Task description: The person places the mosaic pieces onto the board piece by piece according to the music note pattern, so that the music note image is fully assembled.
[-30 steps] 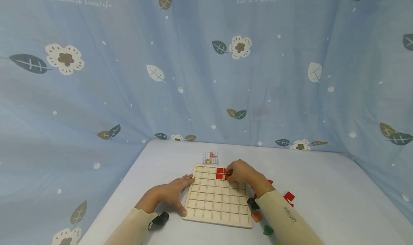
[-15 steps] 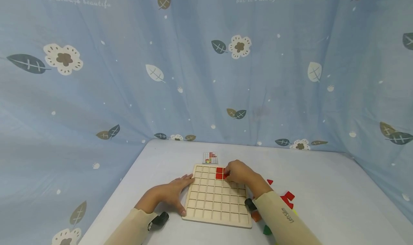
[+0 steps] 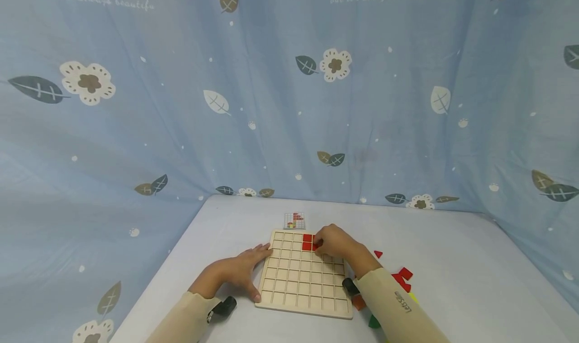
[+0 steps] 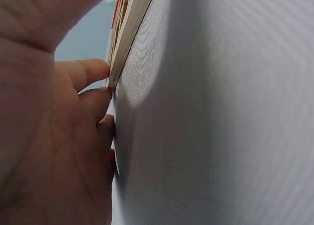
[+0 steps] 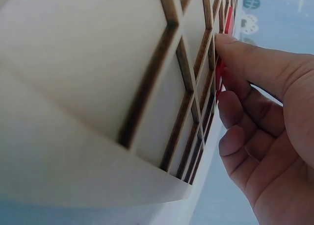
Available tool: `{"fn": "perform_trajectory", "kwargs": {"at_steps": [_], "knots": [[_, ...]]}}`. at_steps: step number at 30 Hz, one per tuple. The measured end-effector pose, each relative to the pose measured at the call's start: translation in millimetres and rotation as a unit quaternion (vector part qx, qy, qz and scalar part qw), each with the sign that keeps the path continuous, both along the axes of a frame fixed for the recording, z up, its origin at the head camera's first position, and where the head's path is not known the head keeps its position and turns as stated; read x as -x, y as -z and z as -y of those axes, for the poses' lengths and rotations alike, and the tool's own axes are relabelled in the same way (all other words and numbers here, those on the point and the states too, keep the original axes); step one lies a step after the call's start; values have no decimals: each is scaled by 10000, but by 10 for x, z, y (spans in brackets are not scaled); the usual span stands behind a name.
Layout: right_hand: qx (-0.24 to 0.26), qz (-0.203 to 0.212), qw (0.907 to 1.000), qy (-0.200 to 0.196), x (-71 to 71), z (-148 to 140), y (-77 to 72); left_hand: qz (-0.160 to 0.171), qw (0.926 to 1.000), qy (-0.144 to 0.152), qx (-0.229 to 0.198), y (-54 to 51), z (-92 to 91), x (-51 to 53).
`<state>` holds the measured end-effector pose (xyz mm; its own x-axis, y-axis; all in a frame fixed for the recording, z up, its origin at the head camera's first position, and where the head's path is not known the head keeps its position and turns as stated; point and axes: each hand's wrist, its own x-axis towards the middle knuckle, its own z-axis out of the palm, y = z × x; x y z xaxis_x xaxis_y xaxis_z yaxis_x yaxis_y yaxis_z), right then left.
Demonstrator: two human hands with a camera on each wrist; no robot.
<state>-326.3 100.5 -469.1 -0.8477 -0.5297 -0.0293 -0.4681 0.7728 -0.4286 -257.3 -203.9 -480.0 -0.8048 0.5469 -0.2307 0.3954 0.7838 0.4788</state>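
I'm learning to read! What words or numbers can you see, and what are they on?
"but it's always beautifu": blue cloth, upper left and upper right.
"flowers and sorrows": blue cloth, upper left; its start is unclear.
"LetsSlim", probably: right sleeve.
Blue cloth's top right line: cut off, unclear.
Card: any writing is too small.

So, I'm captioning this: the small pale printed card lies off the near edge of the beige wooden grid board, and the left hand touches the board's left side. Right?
Not the near edge: the head view shows the card beyond the far edge of the board. The rest stands.
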Motion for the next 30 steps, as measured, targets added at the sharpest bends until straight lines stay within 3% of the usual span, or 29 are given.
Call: {"fn": "perform_trajectory", "kwargs": {"at_steps": [11,20,30], "knots": [[83,-73,9995,-307,-31,-57,-54,52,10000,0,-50,-18,-12,-20],[-10,-175,9998,-76,-95,-202,-217,10,10000,-1,18,-19,12,-22],[-243,-42,9993,285,-229,-548,-204,-33,10000,-3,39,24,17,-3]]}}
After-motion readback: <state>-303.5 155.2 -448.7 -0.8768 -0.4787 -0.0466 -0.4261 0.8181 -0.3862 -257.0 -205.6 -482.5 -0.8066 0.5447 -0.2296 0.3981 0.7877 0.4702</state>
